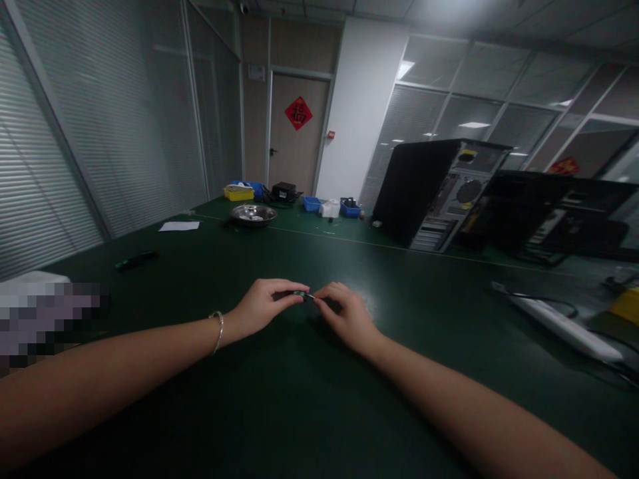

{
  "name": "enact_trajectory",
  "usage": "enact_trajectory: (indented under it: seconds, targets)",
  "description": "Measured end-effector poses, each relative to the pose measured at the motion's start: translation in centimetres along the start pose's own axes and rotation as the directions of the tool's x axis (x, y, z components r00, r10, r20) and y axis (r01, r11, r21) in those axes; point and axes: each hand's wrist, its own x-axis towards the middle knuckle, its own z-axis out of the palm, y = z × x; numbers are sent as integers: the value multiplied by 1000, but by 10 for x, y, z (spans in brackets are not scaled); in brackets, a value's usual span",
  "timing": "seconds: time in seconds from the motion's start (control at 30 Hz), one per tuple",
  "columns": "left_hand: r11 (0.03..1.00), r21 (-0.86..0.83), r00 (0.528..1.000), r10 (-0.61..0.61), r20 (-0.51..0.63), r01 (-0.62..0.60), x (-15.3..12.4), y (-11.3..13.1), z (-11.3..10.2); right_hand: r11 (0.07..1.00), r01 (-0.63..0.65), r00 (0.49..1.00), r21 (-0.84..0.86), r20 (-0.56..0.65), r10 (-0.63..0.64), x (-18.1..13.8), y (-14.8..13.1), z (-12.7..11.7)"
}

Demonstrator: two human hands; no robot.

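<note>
A glass-walled office with one closed door [299, 150] is shown, filled by a long dark green surface [219, 406]; the stainless-steel bowl [256, 223] is taken as landmark. Well nearer than the bowl and slightly right of it, one small green piece [298, 293], possibly a circuit board, is pinched by the left hand [262, 305], its grip clamped between thumb and fingers. Just beside it, one thin metallic piece [310, 297] is clamped in the right hand's [349, 319] thumb-and-finger grip; whether the two pieces touch cannot be told. The step in hand is judged to be fine work at the meeting of both pieces, for which steadiness and alignment are called for. Two hands and one bowl are counted. Left of and nearer than the bowl, one white sheet [180, 226] and one blurred dark-green object [136, 260] are seen. Behind it, one yellow bin [238, 194] is set; to its right, two blue trays [312, 203]. Farther right, one computer tower [424, 196] is clearly distinguished, and, nearer, one white power strip [569, 327].
</note>
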Motion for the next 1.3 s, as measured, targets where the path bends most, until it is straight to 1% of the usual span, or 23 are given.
enact_trajectory:
  seconds: [0.23, 0.37, 0.43, 0.5, 0.53, 0.57, 0.63, 0.7, 0.77, 1.07, 1.17, 1.3]
  targets:
    - [973, -208, 994, -94, 58, 104, 2, -3, 3, 997, 2, 1000, 78, -1, -1, 0, -3, -2]
    - [956, -250, 989, -145, 41, 151, 4, -1, 3, 998, -20, 999, 59, -27, 22, 0, -1, 0]
    - [968, -216, 992, -127, 21, 128, 5, -2, 2, 998, -36, 998, 50, -49, 38, 0, 1, 1]
    - [988, -129, 997, -82, 17, 83, 5, -3, 0, 997, -58, 996, 45, -59, 61, 0, 2, 2]
    - [995, -72, 997, -65, 38, 67, 6, -4, -1, 997, -68, 996, 44, -57, 71, 0, 3, 2]
    - [998, -20, 996, -51, 70, 52, 6, -5, -1, 996, -76, 996, 43, -53, 78, 0, 3, 2]
    - [997, 78, 986, -19, 168, 6, 5, -6, -1, 996, -84, 995, 43, -47, 86, 0, 3, 2]
    - [984, 159, 964, 30, 264, -75, 5, -6, 1, 995, -85, 995, 43, -56, 87, 0, 3, 2]
    - [964, 220, 946, 72, 316, -147, 3, -5, 2, 996, -82, 994, 42, -72, 85, 0, 4, 3]
    - [903, 319, 924, 175, 341, -289, -2, 6, 3, 996, -88, 995, 34, -52, 90, 0, 2, 2]
    - [897, 323, 925, 193, 326, -301, -2, 6, 4, 996, -82, 995, 31, -52, 84, 0, 3, 2]
    - [902, 318, 926, 184, 330, -293, -2, 2, 5, 996, -82, 995, 32, -58, 84, -1, 5, 4]
